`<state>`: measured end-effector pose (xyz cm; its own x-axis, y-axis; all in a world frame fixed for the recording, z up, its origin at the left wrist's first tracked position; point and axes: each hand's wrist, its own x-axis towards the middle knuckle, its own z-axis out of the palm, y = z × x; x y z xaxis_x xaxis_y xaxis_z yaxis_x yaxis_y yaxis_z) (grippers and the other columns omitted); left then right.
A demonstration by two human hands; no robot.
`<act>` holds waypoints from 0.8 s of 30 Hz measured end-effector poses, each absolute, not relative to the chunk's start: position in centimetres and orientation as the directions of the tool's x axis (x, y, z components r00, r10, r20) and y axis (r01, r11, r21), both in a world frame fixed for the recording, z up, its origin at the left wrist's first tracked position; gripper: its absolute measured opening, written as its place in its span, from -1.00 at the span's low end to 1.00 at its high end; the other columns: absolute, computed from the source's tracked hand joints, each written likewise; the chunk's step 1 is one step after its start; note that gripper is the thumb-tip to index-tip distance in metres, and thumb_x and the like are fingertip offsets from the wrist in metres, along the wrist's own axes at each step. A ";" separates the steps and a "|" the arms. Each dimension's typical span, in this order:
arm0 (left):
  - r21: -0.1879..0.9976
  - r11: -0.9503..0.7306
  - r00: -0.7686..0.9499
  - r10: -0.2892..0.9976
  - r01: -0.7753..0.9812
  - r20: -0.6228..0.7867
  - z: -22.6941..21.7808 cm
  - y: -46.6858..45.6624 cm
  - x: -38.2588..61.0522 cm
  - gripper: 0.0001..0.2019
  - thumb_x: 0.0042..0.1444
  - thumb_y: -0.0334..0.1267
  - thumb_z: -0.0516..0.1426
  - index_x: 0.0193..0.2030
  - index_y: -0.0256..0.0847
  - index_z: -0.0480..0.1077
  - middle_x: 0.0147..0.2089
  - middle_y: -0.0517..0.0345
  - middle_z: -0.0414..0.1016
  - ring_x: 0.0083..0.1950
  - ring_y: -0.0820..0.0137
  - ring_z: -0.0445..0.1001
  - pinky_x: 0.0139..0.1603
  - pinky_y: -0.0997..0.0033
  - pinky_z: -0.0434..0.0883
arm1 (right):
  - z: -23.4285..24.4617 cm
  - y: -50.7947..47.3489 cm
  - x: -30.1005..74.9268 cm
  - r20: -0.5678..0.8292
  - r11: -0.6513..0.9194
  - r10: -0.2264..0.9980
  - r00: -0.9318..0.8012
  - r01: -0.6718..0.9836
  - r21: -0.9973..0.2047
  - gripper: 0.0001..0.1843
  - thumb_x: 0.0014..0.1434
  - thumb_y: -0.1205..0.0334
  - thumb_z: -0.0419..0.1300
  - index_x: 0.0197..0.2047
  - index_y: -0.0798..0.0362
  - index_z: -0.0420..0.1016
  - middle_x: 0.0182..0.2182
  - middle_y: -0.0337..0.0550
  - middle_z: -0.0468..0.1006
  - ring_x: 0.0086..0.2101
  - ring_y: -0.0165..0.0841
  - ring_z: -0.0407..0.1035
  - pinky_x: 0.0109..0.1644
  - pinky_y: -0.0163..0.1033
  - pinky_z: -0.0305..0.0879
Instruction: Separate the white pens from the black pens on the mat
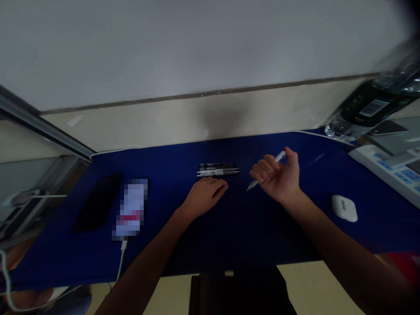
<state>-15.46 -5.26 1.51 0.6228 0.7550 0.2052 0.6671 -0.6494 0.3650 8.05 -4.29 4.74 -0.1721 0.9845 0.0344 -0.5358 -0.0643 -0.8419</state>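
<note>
My right hand (282,181), palm up with curled fingers, is wrapped around a white pen (252,185) above the blue tabletop (243,240). The pen slants, with its tip down to the left. My thumb lies by its upper end. Palm down, my left hand (204,194) rests on the table, its fingers loosely extended and the thumb slightly apart. Just beyond those fingers several pens (219,172) lie side by side, dark ones at the back and a white and grey one in front. Whether my left fingertips touch the nearest pen, I cannot tell.
A phone (131,208) on a white cable and a dark flat object (96,203) lie left. At right are a white earbud case (344,208), a white device with blue buttons (393,168) and a large plastic bottle (367,107). A wall (157,120) borders the back.
</note>
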 end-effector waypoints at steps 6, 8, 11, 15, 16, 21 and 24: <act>0.366 -0.651 0.626 0.753 0.665 0.202 1.6 -5.3 -15.5 -0.77 0.38 -0.19 -0.04 -0.06 -0.13 0.42 -0.19 0.17 0.56 -0.20 0.36 0.51 -0.13 0.32 0.40 | 4.6 -4.2 8.2 0.034 -0.109 0.976 -0.213 -0.623 -0.774 -0.34 0.18 -0.35 -0.11 -0.65 -0.01 -0.17 -0.72 -0.34 -0.19 -0.64 -0.42 -0.27 -0.54 -0.20 -0.17; 0.370 -0.650 0.629 0.753 0.664 0.192 1.6 -5.2 -15.5 -0.78 0.38 -0.19 -0.03 -0.06 -0.12 0.42 -0.19 0.18 0.56 -0.20 0.36 0.51 -0.13 0.31 0.40 | 4.6 -4.3 8.2 0.007 -0.147 0.974 -0.225 -0.658 -0.738 -0.35 0.19 -0.32 -0.10 -0.66 -0.01 -0.16 -0.71 -0.34 -0.20 -0.64 -0.42 -0.27 -0.54 -0.20 -0.17; 0.372 -0.648 0.628 0.754 0.665 0.190 1.6 -5.2 -15.5 -0.78 0.37 -0.19 -0.03 -0.06 -0.12 0.42 -0.18 0.19 0.56 -0.18 0.35 0.51 -0.12 0.31 0.40 | 4.7 -4.3 8.2 -0.035 -0.174 0.977 -0.212 -0.680 -0.712 -0.35 0.18 -0.34 -0.13 -0.66 -0.01 -0.16 -0.71 -0.34 -0.20 -0.64 -0.41 -0.27 -0.53 -0.20 -0.15; 0.374 -0.643 0.624 0.758 0.668 0.189 1.7 -5.3 -15.5 -0.78 0.38 -0.20 -0.03 -0.04 -0.11 0.42 -0.17 0.19 0.56 -0.17 0.36 0.51 -0.11 0.31 0.40 | 4.7 -4.3 8.2 -0.071 -0.217 0.971 -0.228 -0.720 -0.659 -0.33 0.17 -0.37 -0.13 -0.67 -0.02 -0.14 -0.72 -0.34 -0.18 -0.64 -0.42 -0.25 -0.54 -0.21 -0.14; 0.375 -0.642 0.624 0.759 0.669 0.186 1.7 -5.3 -15.4 -0.78 0.38 -0.19 -0.03 -0.04 -0.11 0.42 -0.17 0.20 0.55 -0.17 0.36 0.51 -0.12 0.31 0.40 | 4.7 -4.3 8.1 -0.084 -0.232 0.969 -0.233 -0.731 -0.641 -0.34 0.17 -0.35 -0.11 -0.68 -0.02 -0.13 -0.72 -0.34 -0.17 -0.64 -0.43 -0.25 -0.54 -0.21 -0.14; 0.362 -0.644 0.627 0.758 0.673 0.183 1.7 -5.3 -15.4 -0.78 0.38 -0.18 -0.03 -0.05 -0.12 0.41 -0.17 0.20 0.55 -0.17 0.37 0.50 -0.11 0.33 0.38 | 4.8 -4.3 8.0 -0.111 -0.281 0.958 -0.265 -0.785 -0.552 -0.37 0.13 -0.27 0.01 -0.68 -0.01 -0.13 -0.75 -0.35 -0.14 -0.65 -0.45 -0.24 -0.56 -0.23 -0.14; 0.358 -0.642 0.626 0.760 0.678 0.175 1.7 -5.3 -15.4 -0.78 0.38 -0.19 -0.04 -0.05 -0.12 0.41 -0.16 0.19 0.55 -0.16 0.37 0.50 -0.10 0.33 0.38 | 4.9 -4.2 8.1 -0.082 -0.317 0.945 -0.318 -0.819 -0.478 -0.36 0.10 -0.26 0.06 -0.66 -0.01 -0.17 -0.75 -0.36 -0.12 -0.65 -0.46 -0.22 -0.55 -0.25 -0.13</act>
